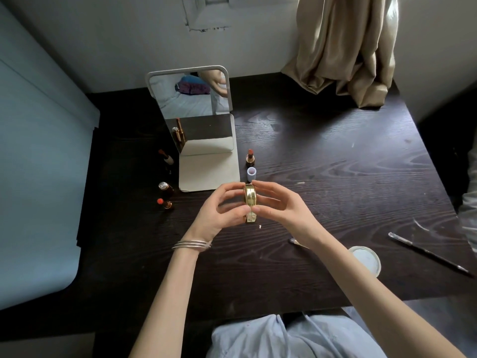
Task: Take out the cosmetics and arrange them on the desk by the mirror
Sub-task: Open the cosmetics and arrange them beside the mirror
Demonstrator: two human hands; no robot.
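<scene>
The person wears a pale blue shirt (284, 337) with a soft open collar, seen at the bottom edge of the view. Both forearms are bare, with no sleeves reaching them. A stack of thin silver bangles (192, 245) circles the left wrist; the right wrist carries nothing.

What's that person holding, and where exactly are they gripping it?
A round gold compact, held on edge above the desk. Both hands pinch it by its flat faces: the left hand on its left side, the right hand on its right, leaving the rim showing.
</scene>
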